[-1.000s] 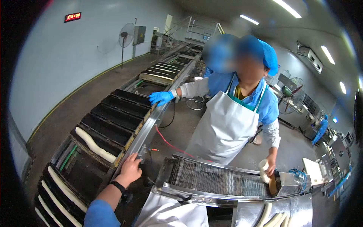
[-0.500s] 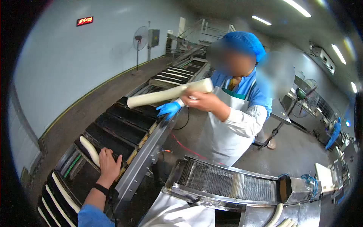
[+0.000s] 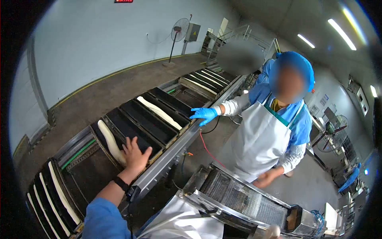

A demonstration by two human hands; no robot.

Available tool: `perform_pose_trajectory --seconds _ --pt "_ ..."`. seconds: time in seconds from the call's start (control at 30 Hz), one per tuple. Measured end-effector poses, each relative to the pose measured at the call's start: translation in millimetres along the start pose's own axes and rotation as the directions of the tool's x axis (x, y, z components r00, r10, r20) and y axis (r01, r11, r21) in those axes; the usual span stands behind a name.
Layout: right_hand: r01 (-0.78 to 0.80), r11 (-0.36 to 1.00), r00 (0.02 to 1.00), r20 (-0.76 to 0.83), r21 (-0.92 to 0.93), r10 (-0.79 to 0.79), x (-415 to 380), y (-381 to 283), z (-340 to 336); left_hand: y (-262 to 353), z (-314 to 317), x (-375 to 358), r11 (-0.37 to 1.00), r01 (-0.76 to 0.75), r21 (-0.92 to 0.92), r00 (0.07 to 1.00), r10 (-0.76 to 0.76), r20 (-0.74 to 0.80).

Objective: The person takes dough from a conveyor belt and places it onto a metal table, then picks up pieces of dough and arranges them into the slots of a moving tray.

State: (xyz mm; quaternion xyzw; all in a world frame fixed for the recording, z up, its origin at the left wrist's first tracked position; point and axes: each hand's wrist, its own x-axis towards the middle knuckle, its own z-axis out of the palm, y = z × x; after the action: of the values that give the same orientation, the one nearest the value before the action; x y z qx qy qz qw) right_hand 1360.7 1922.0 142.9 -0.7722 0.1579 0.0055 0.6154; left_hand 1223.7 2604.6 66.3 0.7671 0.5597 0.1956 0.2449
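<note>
Two dough strips are already laid in the near pans: one under the left hand, spread flat and pressing it into its black pan, another beyond. Pans between are unfilled. Right hand is out of view.

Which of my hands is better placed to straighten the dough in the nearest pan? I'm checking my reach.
Left, probably. The left hand already rests on the pan with its fingers against the dough. The right hand is out of view, so nothing shows it near.
</note>
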Motion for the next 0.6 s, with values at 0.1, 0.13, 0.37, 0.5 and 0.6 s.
perform_pose_trajectory --seconds 0.1,0.13,0.37,0.5,0.6 --pt "0.022 0.939 0.973 0.21 0.344 -0.1 0.6 -64.2 40.4 2.4 -2.9 3.4 0.997 -0.013 -0.075 0.986 0.026 0.167" --pt "0.024 0.908 0.94 0.3 0.419 -0.163 -4.3 -88.0 58.1 0.4 -2.1 7.9 1.0 -0.023 -0.003 0.976 0.023 0.216" --pt "0.051 0.871 0.324 0.817 0.488 -0.477 -104.0 -257.2 278.9 -14.0 10.4 27.4 0.994 -0.106 0.005 0.978 0.103 0.179" --pt "-0.079 0.829 0.188 0.825 0.554 -0.534 -86.3 -249.0 328.0 -3.4 -5.1 24.8 0.997 -0.069 -0.026 0.979 0.072 0.189" --pt "-0.057 0.847 0.289 0.821 0.529 -0.493 -53.3 -214.5 315.3 -12.6 4.0 31.9 0.99 -0.129 -0.054 0.983 0.134 0.123"
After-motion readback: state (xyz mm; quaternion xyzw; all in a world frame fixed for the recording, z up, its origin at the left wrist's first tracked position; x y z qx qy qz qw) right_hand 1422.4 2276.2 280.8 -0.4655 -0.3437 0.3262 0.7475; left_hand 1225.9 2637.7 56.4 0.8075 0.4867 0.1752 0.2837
